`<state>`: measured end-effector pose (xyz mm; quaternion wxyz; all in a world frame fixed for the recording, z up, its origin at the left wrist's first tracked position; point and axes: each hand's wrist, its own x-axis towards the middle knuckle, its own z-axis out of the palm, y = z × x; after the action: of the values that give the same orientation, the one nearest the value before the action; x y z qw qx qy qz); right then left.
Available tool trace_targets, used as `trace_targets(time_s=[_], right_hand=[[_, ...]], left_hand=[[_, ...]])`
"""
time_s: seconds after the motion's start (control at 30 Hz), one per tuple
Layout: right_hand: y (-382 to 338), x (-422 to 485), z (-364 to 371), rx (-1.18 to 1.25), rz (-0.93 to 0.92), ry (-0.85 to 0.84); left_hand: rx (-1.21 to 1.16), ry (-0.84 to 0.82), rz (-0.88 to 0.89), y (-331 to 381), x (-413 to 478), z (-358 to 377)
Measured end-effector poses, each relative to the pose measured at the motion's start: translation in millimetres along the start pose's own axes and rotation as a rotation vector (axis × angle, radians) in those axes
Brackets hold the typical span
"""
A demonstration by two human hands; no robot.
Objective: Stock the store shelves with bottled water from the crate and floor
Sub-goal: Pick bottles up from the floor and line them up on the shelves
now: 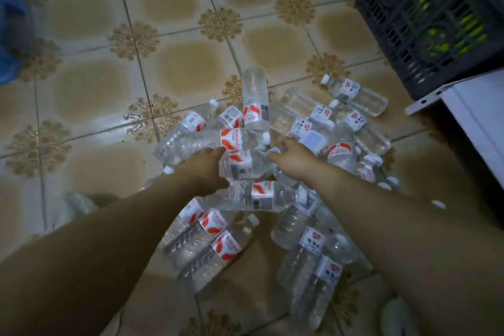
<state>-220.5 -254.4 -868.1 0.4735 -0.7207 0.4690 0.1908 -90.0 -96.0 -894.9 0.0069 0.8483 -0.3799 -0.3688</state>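
Several clear water bottles (253, 196) with red-and-white labels lie in a loose pile on the tiled floor (95, 95). My left hand (204, 169) grips the base end of one bottle (245, 165) lying across the top of the pile. At the cap end of that same bottle is my right hand (294, 158), its thumb and fingers curled round the neck. Both forearms reach down from the lower corners. A dark plastic crate (425, 22) stands at the upper right; only yellow-green shapes show through its slats.
The corner of a white unit (463, 106) juts in at the right, just below the crate. A blue object (11, 35) sits at the left edge. Bare tile stretches to the left and beyond the pile.
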Motion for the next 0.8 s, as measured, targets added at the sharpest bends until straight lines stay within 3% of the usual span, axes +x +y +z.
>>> trace_targets(time_s=[0.2, 0.43, 0.67, 0.8], right_hand=[[16.6, 28.7, 30.9, 0.393, 0.106, 0.048], [11.4, 16.8, 26.7, 0.541, 0.152, 0.077], [-38.6, -56.0, -28.6, 0.609, -0.088, 0.266], [-70.6, -128.6, -55.7, 0.687, -0.257, 0.227]], left_hand=[[0.094, 0.039, -0.042, -16.2, 25.7, 31.6], [0.062, -0.009, -0.042, -20.5, 28.1, 15.0], [-0.388, 0.144, -0.049, 30.2, -44.4, -32.7], [-0.554, 0.274, 0.022, 72.9, -108.5, -66.6]])
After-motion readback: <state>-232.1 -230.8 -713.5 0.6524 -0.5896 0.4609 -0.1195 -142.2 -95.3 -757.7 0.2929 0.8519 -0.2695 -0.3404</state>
